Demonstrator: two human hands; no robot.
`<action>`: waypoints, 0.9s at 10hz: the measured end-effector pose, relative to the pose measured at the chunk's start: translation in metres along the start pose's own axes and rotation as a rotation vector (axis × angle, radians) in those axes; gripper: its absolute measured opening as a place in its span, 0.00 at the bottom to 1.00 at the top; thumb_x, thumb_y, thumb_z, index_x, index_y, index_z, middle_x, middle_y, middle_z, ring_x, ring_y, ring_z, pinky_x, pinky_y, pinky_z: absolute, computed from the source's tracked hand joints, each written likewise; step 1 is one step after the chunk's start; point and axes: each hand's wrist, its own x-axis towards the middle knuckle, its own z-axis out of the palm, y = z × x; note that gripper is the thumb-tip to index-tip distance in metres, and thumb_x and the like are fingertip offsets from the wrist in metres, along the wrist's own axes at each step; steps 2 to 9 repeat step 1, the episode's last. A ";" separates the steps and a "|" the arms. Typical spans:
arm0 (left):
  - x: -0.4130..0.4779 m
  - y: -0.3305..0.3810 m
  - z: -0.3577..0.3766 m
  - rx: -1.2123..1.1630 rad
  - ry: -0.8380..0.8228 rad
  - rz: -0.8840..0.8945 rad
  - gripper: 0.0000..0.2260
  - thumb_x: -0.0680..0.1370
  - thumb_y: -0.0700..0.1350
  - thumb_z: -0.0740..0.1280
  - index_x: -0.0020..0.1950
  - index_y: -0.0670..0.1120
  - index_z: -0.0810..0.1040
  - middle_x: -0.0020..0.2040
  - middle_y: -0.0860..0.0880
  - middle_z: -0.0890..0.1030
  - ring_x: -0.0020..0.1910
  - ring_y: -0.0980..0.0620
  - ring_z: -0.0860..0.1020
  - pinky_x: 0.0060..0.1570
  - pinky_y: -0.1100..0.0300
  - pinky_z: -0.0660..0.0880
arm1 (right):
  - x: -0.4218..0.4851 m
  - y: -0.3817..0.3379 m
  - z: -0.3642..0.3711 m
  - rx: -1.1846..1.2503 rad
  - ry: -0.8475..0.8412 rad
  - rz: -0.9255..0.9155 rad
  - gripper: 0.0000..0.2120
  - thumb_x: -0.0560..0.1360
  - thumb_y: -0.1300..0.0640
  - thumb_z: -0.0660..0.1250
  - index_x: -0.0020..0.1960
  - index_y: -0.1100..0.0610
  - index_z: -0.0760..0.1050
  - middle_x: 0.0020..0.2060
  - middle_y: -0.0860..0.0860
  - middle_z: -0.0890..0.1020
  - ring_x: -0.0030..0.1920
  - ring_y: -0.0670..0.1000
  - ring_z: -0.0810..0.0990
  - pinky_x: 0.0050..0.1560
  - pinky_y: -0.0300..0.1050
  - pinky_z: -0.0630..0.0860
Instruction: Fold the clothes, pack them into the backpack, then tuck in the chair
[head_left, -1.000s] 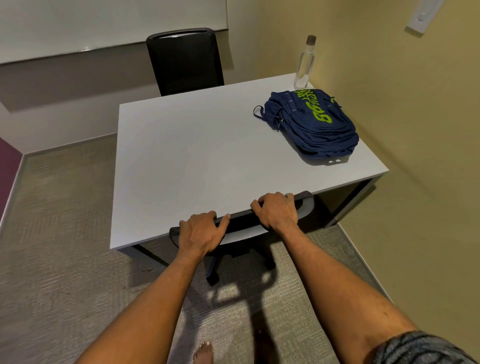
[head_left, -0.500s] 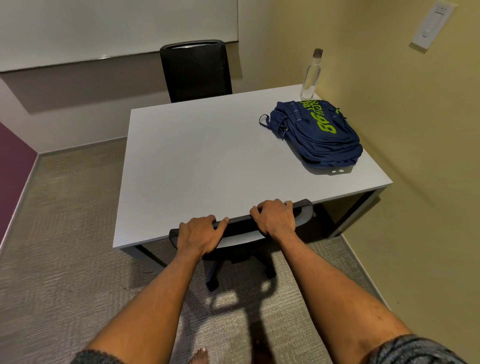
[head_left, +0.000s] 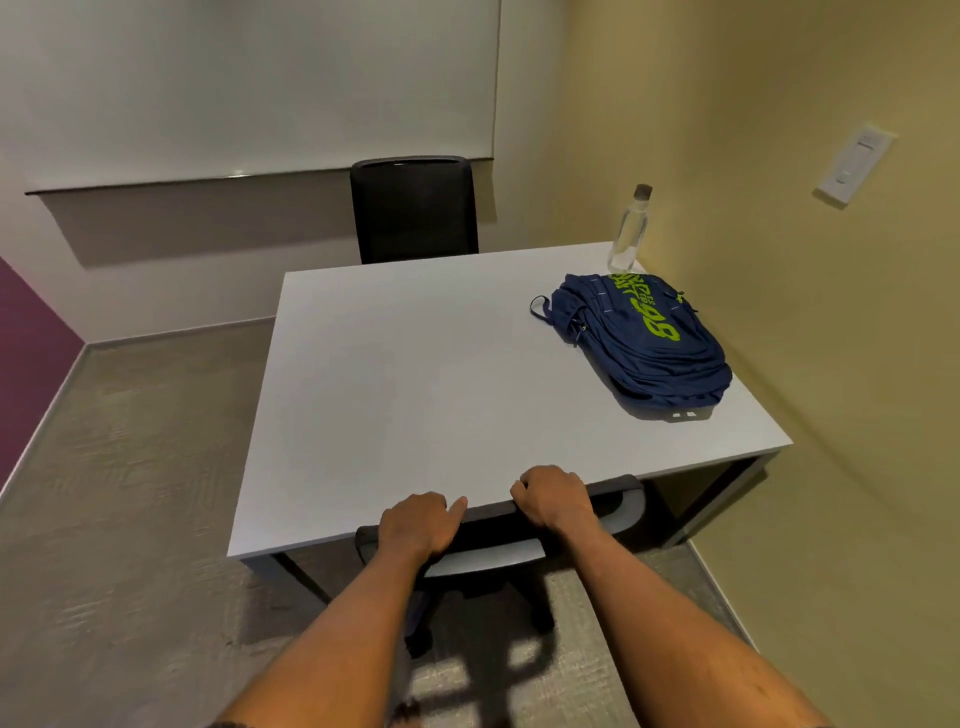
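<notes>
We grip the chair (head_left: 519, 525) backrest with both hands, left (head_left: 415, 527) and right (head_left: 556, 501), at the table's (head_left: 415, 389) near edge to push it under, while the closed backpack (head_left: 644, 343) lies by the far right corner.

Two bare forearms are showing, left hand (head_left: 415, 527) and right hand (head_left: 556, 499) ringless, a dark patterned sleeve edge peeking at bottom left.

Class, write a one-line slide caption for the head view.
Both hands, left hand and right hand, grip the chair at the table; backpack packed.
</notes>
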 end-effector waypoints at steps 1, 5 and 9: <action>0.023 -0.009 -0.015 -0.126 -0.104 -0.019 0.29 0.85 0.59 0.55 0.82 0.45 0.62 0.82 0.44 0.64 0.78 0.44 0.66 0.74 0.50 0.65 | 0.012 -0.017 0.000 -0.015 0.019 0.034 0.20 0.84 0.52 0.51 0.61 0.58 0.79 0.61 0.56 0.81 0.60 0.58 0.77 0.59 0.51 0.71; 0.023 -0.009 -0.015 -0.126 -0.104 -0.019 0.29 0.85 0.59 0.55 0.82 0.45 0.62 0.82 0.44 0.64 0.78 0.44 0.66 0.74 0.50 0.65 | 0.012 -0.017 0.000 -0.015 0.019 0.034 0.20 0.84 0.52 0.51 0.61 0.58 0.79 0.61 0.56 0.81 0.60 0.58 0.77 0.59 0.51 0.71; 0.023 -0.009 -0.015 -0.126 -0.104 -0.019 0.29 0.85 0.59 0.55 0.82 0.45 0.62 0.82 0.44 0.64 0.78 0.44 0.66 0.74 0.50 0.65 | 0.012 -0.017 0.000 -0.015 0.019 0.034 0.20 0.84 0.52 0.51 0.61 0.58 0.79 0.61 0.56 0.81 0.60 0.58 0.77 0.59 0.51 0.71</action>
